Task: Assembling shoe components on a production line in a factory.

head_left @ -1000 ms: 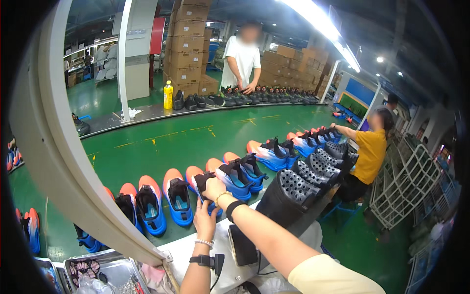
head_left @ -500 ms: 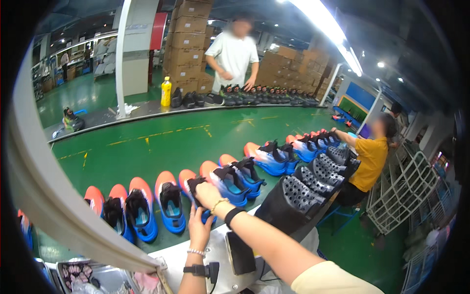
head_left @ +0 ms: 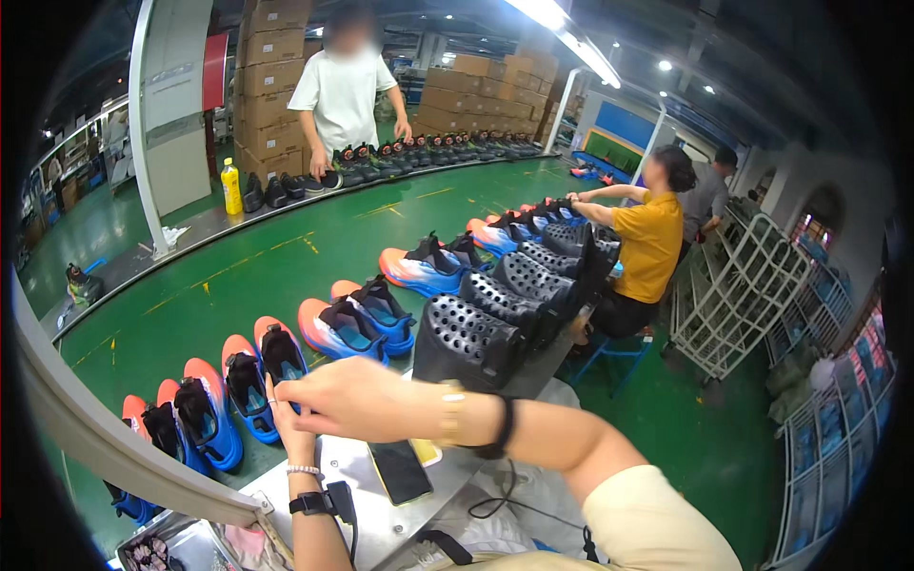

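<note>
My right hand (head_left: 347, 398) reaches across in front of my left hand (head_left: 290, 419), and the two meet at the heel of a coral, white and blue running shoe (head_left: 282, 354). The right fingers are bent and pressed together. Any small thing in them is hidden. One left finger points up beside the shoe's heel, while the others are closed and partly covered by the right hand. More such running shoes stand in a row to the left, including one shoe (head_left: 206, 414) with its black opening facing me. To the right are a single shoe (head_left: 333, 328) and further shoes.
Black perforated shoe forms (head_left: 466, 333) line the bench's right side. A phone (head_left: 400, 473) lies on the metal surface. A white post (head_left: 114, 419) curves past on the left. Co-workers in yellow (head_left: 647, 238) and white (head_left: 343, 100) stand or sit along the green table (head_left: 228, 276).
My view has turned to the right. My right hand has come back from the shoe's opening toward me and now crosses in front of the left. The shoe stays in the row.
</note>
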Demonstrator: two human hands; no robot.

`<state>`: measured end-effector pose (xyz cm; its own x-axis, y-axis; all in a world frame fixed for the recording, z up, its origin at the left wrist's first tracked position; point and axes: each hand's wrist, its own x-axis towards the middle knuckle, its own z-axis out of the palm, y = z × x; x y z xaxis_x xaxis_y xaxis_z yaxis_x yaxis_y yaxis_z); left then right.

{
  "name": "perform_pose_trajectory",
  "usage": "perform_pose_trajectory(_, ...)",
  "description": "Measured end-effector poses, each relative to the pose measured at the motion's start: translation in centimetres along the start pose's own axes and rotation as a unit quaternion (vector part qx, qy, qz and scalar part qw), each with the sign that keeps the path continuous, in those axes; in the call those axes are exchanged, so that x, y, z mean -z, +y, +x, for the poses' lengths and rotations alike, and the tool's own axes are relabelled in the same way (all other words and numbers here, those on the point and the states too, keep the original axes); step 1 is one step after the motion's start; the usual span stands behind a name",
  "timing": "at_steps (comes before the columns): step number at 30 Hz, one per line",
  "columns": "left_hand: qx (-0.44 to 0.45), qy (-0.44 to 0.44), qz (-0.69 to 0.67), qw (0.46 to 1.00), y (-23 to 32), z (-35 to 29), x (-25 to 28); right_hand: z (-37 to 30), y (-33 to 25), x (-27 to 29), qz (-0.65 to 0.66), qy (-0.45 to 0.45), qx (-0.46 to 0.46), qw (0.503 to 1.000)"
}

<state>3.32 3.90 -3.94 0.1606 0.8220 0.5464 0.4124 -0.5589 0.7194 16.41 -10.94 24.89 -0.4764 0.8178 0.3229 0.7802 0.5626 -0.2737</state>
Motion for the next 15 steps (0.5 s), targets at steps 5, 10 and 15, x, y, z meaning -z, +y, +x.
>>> perform_pose_trajectory(5,-0.046,0.100,0.058,0.992,8.9,0.5,-0.3,-12.3,2.7,13.7,-0.108,0.178,-0.184,0.961)
perform_pose_trajectory(10,0.048,0.078,-0.153,0.984,14.1,2.0,-2.1,-24.3,14.9,16.5,-0.267,0.229,-0.448,0.822)
perform_pose_trajectory(15,-0.100,-0.071,-0.044,0.991,14.0,5.6,-7.2,-28.0,19.2,13.4,-0.177,0.215,-0.443,0.852)
